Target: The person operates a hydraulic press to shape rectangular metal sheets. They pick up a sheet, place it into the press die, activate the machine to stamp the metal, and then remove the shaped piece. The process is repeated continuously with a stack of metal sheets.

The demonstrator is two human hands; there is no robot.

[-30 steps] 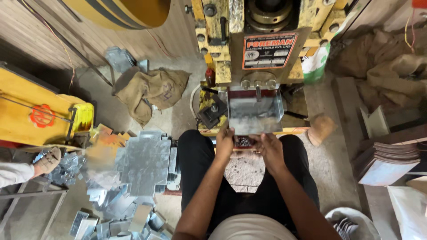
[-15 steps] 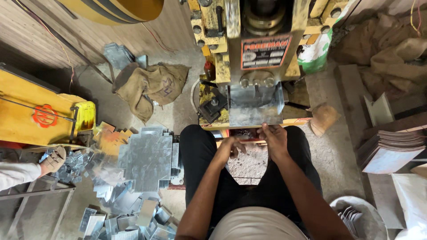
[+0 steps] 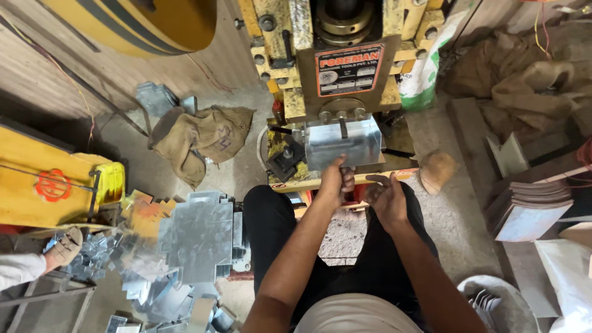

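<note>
The person sits facing a yellow press machine [image 3: 320, 68], knees drawn up to its bed. The left hand [image 3: 336, 182] is closed in a pinch on the near edge of a bent metal sheet piece [image 3: 343, 143], which rests on the press bed directly under the ram; holding it by the near edge keeps the fingers outside the tooling zone. The right hand [image 3: 385, 197] hangs just beside it, fingers loosely curled and gripping nothing, apart from the sheet.

A stack of flat cut metal blanks [image 3: 200, 240] lies on the floor beside the person's left leg, within arm's reach of the seat (a sensible feed position, in my judgement). Smaller metal offcuts [image 3: 92, 256] are scattered further left, where another person's hand [image 3: 65, 246] rests among them. A burlap sack [image 3: 197, 139] lies crumpled on the floor near the machine base. A pile of flat boards [image 3: 530, 206] sits well apart on the right.
</note>
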